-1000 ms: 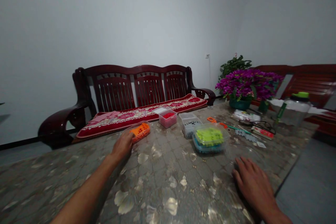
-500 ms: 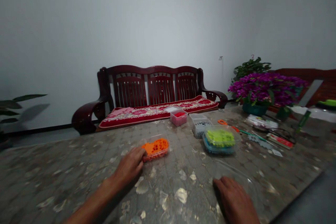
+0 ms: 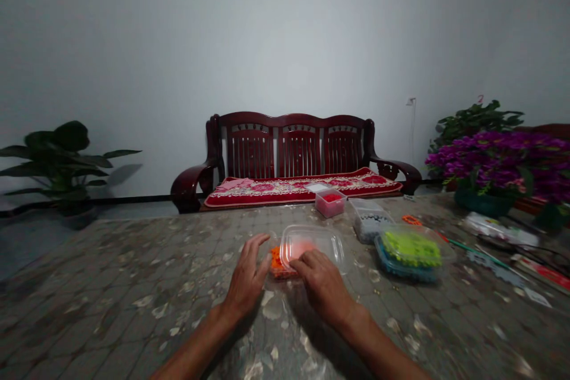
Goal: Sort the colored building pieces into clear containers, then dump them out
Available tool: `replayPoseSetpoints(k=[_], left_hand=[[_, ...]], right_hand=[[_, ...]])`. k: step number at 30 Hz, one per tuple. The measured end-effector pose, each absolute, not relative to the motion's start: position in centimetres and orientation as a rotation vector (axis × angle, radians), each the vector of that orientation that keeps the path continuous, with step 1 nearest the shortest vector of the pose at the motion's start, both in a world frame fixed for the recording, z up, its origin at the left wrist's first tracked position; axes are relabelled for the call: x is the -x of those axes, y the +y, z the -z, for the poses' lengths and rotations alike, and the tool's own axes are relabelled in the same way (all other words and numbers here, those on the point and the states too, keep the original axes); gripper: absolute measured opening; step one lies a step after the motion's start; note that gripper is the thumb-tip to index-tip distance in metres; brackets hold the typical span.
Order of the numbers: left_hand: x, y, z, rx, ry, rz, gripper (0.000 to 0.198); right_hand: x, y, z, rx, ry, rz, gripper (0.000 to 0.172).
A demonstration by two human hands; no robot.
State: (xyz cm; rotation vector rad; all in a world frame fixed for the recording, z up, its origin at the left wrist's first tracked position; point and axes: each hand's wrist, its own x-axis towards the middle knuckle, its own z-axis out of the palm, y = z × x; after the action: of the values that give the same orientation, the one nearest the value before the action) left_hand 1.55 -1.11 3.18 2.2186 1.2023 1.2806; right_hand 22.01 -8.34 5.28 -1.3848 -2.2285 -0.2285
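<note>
A clear plastic lid (image 3: 333, 247) is pinched in my right hand (image 3: 321, 282), tilted over a clear box of orange plastic pieces (image 3: 276, 262). Part of the box shows through the lid. My left hand (image 3: 247, 276) is at the box's left side with thumb and fingers apart, holding nothing; whether it touches the box I cannot tell. To the right is a clear container of yellow-green pieces (image 3: 412, 248) atop a blue-green one (image 3: 401, 268).
Behind stand a small box of red pieces (image 3: 331, 202) and a clear box of grey pieces (image 3: 370, 221). An orange ring piece (image 3: 412, 220), a green pencil (image 3: 472, 251) and a grey toothed strip (image 3: 494, 268) lie at right. Purple flowers (image 3: 499, 160) stand beyond.
My right hand has lifted the clear lid from the table at right and brought it left over the orange pieces' box. My left hand has let go of the box; its fingers have opened.
</note>
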Motion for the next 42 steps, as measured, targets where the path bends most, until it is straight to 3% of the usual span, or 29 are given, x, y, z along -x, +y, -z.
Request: replayPoseSetpoints(k=[5,10,16,24,32,42], left_hand=[[-2.6,-0.2,-3.2,-2.232,1.281,-1.174,0.042],[-3.3,0.2,-2.5,-2.413,1.312,-1.058,0.039],[-4.4,0.1,-2.8,-2.62,1.443,-0.822,0.046],[-6.7,0.5,-3.9,-2.675,1.528,-0.399,0.06],[-7.1,3.4,-3.3,-2.637,1.445,-0.536,0.053],[-6.3,2.2,-1.9,-2.643,1.399,-0.629,0.05]], right_hand=[[-22.3,-5.4,-4.0,1.251,-2.134,0.04,0.022],[-25.1,-3.0,-5.1,1.422,-1.935,0.192,0.036],[-25.3,-1.0,-5.5,1.682,-2.179,0.21,0.054],[-24.4,-2.2,-3.6,1.757,-2.227,0.157,0.053],[-25.0,0.6,-3.3,1.674,-2.198,0.099,0.045],[-24.5,-1.5,-2.0,1.613,-2.097,0.1,0.046]])
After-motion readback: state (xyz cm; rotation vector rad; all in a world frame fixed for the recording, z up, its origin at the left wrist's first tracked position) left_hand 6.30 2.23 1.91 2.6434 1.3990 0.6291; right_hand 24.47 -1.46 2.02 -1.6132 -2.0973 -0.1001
